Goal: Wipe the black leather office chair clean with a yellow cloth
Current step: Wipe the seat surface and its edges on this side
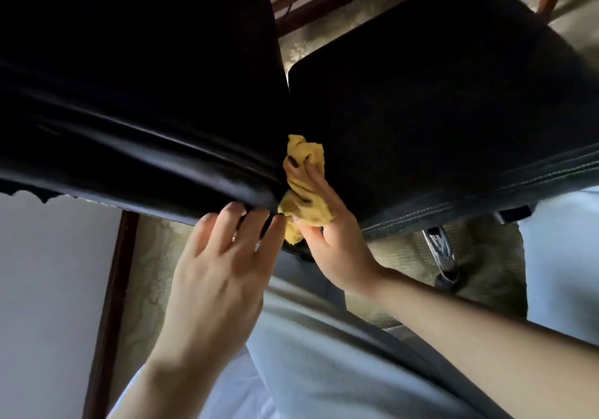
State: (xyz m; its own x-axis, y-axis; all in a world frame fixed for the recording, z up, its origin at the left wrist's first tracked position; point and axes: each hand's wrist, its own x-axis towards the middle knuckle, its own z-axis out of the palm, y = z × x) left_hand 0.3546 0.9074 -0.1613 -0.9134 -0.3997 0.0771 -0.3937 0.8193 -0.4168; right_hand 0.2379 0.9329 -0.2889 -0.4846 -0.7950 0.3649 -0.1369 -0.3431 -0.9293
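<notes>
The black leather office chair (437, 94) fills the upper half of the view, its backrest on the left and its seat on the right. My right hand (330, 227) grips a crumpled yellow cloth (306, 211) and presses it into the crease where backrest and seat meet. My left hand (220, 272) rests with straight, spread fingers on the backrest's lower edge, right beside the cloth. Part of the cloth is hidden under my right fingers.
A chrome chair lever (440, 250) hangs below the seat's front edge. Patterned beige carpet (155, 272) lies underneath. A white wall (55, 289) with dark wooden trim (110, 305) stands at the left. My light grey clothing (308, 353) fills the bottom.
</notes>
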